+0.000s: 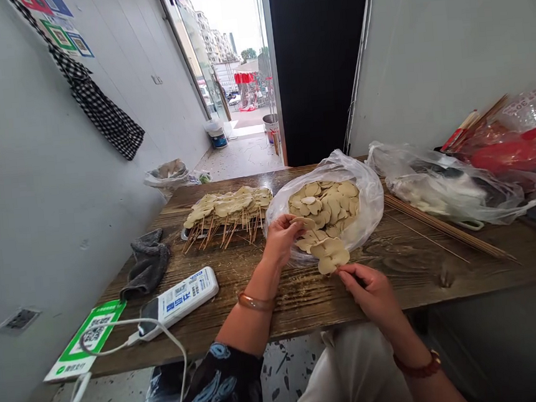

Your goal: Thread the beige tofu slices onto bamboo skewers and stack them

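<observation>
My left hand (279,237) has its thumb and fingers closed on a thin beige slice (304,223) at the near edge of a clear plastic bag (372,201). Several more flat, rounded slices (336,204) fill that bag. Just right of and below it, my right hand (369,289) pinches the lower end of a skewer, mostly hidden by the beige slices (331,255) threaded on it. Left of the bag, a tray is heaped with finished-looking skewers of slices (228,206), their bamboo sticks (226,233) pointing towards me.
On the wooden table (257,289) lie a dark cloth (146,261), a white power bank (186,292) with a cable, and a green payment card (87,339). Bare bamboo skewers (449,229) and plastic bags (454,188) lie on the right.
</observation>
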`<state>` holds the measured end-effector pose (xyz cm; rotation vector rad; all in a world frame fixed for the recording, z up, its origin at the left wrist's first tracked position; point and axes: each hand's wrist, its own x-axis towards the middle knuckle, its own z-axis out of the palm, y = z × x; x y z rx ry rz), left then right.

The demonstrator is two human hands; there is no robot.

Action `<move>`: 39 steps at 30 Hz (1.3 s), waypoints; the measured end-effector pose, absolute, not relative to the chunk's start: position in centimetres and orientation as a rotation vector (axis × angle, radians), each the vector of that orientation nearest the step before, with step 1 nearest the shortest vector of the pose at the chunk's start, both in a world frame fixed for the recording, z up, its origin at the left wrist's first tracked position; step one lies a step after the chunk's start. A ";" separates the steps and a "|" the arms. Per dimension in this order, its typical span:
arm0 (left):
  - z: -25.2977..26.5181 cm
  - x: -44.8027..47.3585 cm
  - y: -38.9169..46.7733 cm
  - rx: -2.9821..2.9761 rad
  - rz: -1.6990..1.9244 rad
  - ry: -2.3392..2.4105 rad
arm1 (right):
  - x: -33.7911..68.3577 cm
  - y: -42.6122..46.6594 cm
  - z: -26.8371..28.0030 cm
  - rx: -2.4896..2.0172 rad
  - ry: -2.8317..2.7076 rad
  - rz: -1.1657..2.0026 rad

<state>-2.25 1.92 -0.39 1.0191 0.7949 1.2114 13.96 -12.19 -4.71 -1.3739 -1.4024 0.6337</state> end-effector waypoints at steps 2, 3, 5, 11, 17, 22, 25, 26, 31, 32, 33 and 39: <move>-0.4 -2.3 2.0 1.096 1.266 0.830 | 13.9 -12.1 -4.7 -1.358 -1.464 0.604; -0.4 -2.3 2.0 1.114 1.287 0.847 | 13.9 -12.1 -4.6 -1.355 -1.481 0.595; -0.4 -2.3 2.0 1.101 1.297 0.860 | 13.9 -12.1 -4.7 -1.358 -1.493 0.581; -0.2 -2.2 1.7 0.981 1.243 0.777 | 13.8 -12.1 -4.8 -1.363 -1.505 0.567; -0.2 -2.2 1.6 0.979 1.265 0.752 | 13.8 -12.1 -4.6 -1.379 -1.511 0.541; -0.2 -2.1 1.6 1.022 1.285 0.766 | 13.8 -12.1 -4.6 -1.391 -1.506 0.539; -0.1 -2.0 1.5 1.081 1.304 0.790 | 13.8 -12.0 -4.6 -1.385 -1.504 0.539; -0.1 -2.0 1.5 1.115 1.312 0.802 | 13.7 -12.0 -4.6 -1.384 -1.502 0.535; -0.2 -1.8 1.5 1.311 1.321 0.931 | 13.6 -11.9 -4.5 -1.385 -1.498 0.532; -0.3 -1.9 1.5 1.342 1.318 0.957 | 13.6 -11.8 -4.5 -1.386 -1.497 0.532; -0.3 -1.9 1.5 1.371 1.313 0.980 | 13.6 -11.8 -4.6 -1.386 -1.499 0.531; -0.5 -1.8 1.5 1.422 1.272 0.998 | 13.5 -11.6 -5.0 -1.404 -1.497 0.506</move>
